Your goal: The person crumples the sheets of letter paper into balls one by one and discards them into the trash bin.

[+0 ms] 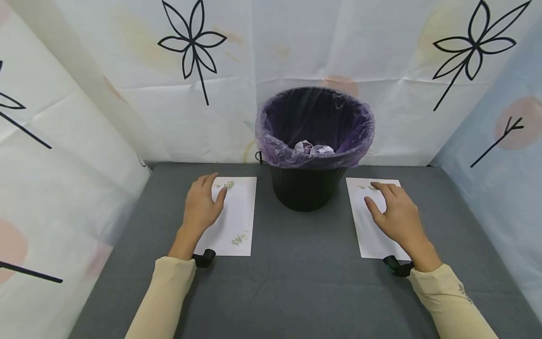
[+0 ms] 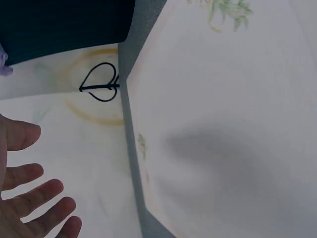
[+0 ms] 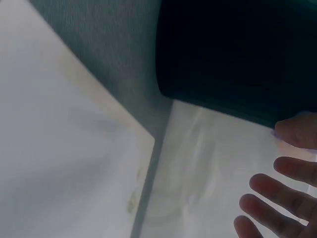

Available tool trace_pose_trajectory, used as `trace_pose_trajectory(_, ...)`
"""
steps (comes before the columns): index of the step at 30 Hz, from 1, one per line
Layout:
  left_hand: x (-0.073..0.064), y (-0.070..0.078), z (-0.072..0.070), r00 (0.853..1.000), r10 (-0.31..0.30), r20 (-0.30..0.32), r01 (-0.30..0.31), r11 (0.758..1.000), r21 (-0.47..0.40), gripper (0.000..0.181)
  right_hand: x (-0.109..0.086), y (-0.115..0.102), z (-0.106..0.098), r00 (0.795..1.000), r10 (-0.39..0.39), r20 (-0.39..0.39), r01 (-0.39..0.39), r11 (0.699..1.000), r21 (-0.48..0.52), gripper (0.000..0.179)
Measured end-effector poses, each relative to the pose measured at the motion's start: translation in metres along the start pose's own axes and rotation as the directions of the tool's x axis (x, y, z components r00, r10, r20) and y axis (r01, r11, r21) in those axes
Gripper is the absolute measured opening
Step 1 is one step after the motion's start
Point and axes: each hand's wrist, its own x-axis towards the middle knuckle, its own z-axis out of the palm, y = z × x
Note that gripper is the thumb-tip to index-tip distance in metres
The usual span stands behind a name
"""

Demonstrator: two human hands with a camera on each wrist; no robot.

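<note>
Two white sheets of paper with small green leaf prints lie flat on the grey table. Over the left sheet of paper (image 1: 237,216) hovers my left hand (image 1: 202,202), its fingers spread and holding nothing; the left wrist view shows a gap and a shadow on the paper (image 2: 223,99). My right hand (image 1: 395,214) is held likewise above the right sheet of paper (image 1: 364,230), fingers apart. Between the sheets stands a black bin (image 1: 306,186) lined with a purple plastic bag (image 1: 275,150). Crumpled paper (image 1: 322,150) shows inside it.
A grey cloth covers the table (image 1: 288,292). White fabric walls (image 1: 296,42) with black flower drawings rise behind and at the left, and a light blue wall (image 1: 508,155) at the right. The bin stands near the table's back edge.
</note>
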Motion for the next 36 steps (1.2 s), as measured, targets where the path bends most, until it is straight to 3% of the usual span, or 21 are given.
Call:
trace_pose_trajectory(6, -0.012, -0.018, 0.003, 0.987, -0.147, 0.062, 0.154, 0.98, -0.124, 0.053, -0.011, -0.016, 0.019, 1.0, 0.006, -0.023, -0.004, 0.996, 0.094, 0.032)
trace_pose_trajectory(13, -0.023, -0.043, 0.004, 0.976, -0.198, 0.093, 0.213, 0.955, -0.205, 0.058, -0.022, -0.041, 0.046, 1.0, -0.005, -0.027, 0.012, 0.963, 0.27, 0.027)
trace_pose_trajectory(19, -0.032, -0.061, 0.001, 0.945, -0.274, 0.176, 0.308, 0.929, -0.205, 0.066, -0.03, -0.069, 0.066, 0.996, 0.03, 0.081, -0.06, 0.913, 0.403, 0.028)
trace_pose_trajectory(24, -0.037, -0.073, 0.0, 0.925, -0.297, 0.239, 0.347, 0.915, -0.205, 0.072, -0.03, -0.094, 0.082, 0.983, 0.037, 0.178, -0.12, 0.866, 0.485, 0.032)
trace_pose_trajectory(32, -0.037, -0.087, 0.001, 0.902, -0.292, 0.318, 0.376, 0.894, -0.245, 0.076, -0.023, -0.135, 0.107, 0.939, -0.023, 0.344, -0.18, 0.818, 0.546, 0.039)
trace_pose_trajectory(36, -0.035, -0.092, 0.0, 0.885, -0.299, 0.357, 0.403, 0.876, -0.264, 0.079, -0.012, -0.153, 0.122, 0.918, -0.068, 0.391, -0.175, 0.815, 0.552, 0.043)
